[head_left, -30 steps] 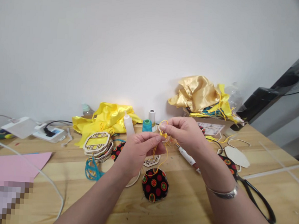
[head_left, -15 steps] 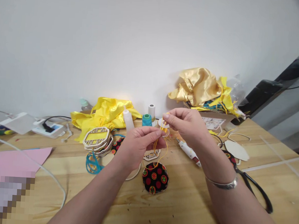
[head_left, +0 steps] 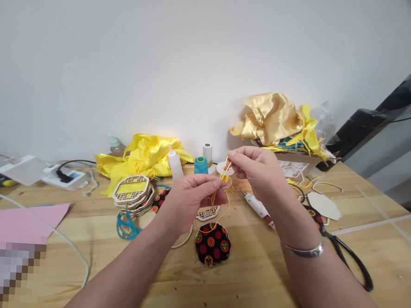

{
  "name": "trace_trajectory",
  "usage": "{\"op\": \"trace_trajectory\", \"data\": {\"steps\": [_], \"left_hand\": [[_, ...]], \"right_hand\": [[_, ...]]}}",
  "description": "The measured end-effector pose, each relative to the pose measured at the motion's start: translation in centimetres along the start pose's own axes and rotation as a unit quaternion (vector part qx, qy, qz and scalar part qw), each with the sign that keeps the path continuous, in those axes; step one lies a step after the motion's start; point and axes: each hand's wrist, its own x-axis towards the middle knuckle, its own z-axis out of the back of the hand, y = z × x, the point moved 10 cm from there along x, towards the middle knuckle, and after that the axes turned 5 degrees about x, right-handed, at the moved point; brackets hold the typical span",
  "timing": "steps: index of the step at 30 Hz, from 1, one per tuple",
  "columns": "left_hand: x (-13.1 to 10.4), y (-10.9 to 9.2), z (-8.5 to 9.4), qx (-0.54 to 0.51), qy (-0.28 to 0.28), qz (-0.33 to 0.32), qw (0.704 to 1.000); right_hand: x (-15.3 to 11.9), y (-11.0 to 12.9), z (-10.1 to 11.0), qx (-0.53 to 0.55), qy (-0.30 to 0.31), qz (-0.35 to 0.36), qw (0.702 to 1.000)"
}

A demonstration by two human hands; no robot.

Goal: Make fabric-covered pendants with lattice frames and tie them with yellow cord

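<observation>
We note yellow cord [head_left: 225, 167] strung between our left hand [head_left: 196, 199] and right hand [head_left: 257, 169], thumb and fingertips of each pinched closed on it, its slack trailing to the patterned disc [head_left: 213, 245]; an even, gentle pull should, we judge, prevent snarls.

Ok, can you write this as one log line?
left hand: pinches yellow cord | right hand: pinches same cord | black patterned piece: lies on table

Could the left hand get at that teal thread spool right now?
Probably yes: the teal thread spool stands beyond the left hand, its top uncovered. The way looks free, though the hand pinches yellow cord and would likely have to let go.
</observation>
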Motion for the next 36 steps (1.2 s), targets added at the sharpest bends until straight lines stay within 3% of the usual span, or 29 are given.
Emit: {"op": "trace_trajectory", "data": {"steps": [15, 25, 31, 36], "left_hand": [[0.0, 0.1, 0.1, 0.0, 0.0, 0.006, 1.0], [-0.1, 0.2, 0.4, 0.017, -0.016, 0.01, 1.0], [-0.1, 0.1, 0.3, 0.035, -0.019, 0.01, 0.999], [0.0, 0.3, 0.2, 0.042, -0.017, 0.014, 0.999]], "right_hand": [[0.2, -1.2, -0.5, 0.073, 0.022, -0.058, 0.995], [0.0, -1.3, -1.2, -0.03, 0.096, -0.04, 0.994], [0.1, -1.0, -0.8, -0.044, 0.076, -0.018, 0.996], [0.0, -1.0, -0.6, 0.006, 0.058, -0.051, 0.997]]}}
